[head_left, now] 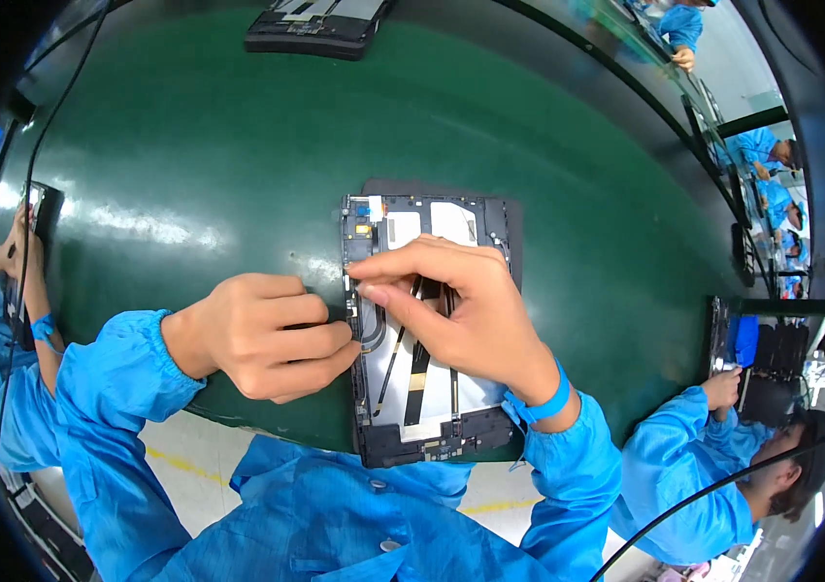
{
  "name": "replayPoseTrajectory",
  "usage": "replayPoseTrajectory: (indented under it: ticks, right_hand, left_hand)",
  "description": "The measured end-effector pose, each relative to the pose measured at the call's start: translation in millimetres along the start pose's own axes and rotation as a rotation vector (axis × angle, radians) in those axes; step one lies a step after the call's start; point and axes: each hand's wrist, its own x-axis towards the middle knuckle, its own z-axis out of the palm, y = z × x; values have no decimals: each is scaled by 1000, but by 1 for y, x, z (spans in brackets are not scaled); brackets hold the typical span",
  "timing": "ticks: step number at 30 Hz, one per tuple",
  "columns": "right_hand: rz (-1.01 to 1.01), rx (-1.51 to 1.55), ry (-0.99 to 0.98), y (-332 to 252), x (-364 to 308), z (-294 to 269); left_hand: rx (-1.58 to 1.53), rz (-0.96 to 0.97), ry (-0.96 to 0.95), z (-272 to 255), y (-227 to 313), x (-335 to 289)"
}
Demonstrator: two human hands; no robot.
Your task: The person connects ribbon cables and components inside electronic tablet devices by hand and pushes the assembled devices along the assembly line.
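Observation:
An opened tablet back (pixel 430 225) lies on the green belt (pixel 238 155) in front of me, with white inner panels, black flat cables and a dark frame. My left hand (pixel 272 335) is curled into a loose fist against the tablet's left edge, thumb touching the frame. My right hand (pixel 456 301) lies across the middle of the tablet, thumb and forefinger pinched together at its left rim near a thin curved cable. Whether anything small sits between those fingertips is too small to tell. Both arms wear blue sleeves; a blue strap circles my right wrist.
Another opened device (pixel 315 27) lies at the belt's far edge. A person in blue (pixel 5 320) works at the left beside a dark device (pixel 42 209). Another person in blue (pixel 713 466) works at the lower right by a dark tray (pixel 772 359). More workers sit far right.

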Motion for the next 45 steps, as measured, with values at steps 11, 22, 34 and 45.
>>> replayPoseTrajectory:
  ticks: [11,22,34,45]
  right_hand:
    - [-133,2,38,17,12,12]
    - [-232,10,91,20,12,12]
    - [-392,-101,124,25,12,12]
    - [-315,6,223,25,13,18]
  left_hand:
    - [56,-37,9,4,-3,-1]
    - [16,6,23,4,-2,3]
    - [91,-25,-12,1,-11,7]
    - [186,-139,6,-1,-19,4]
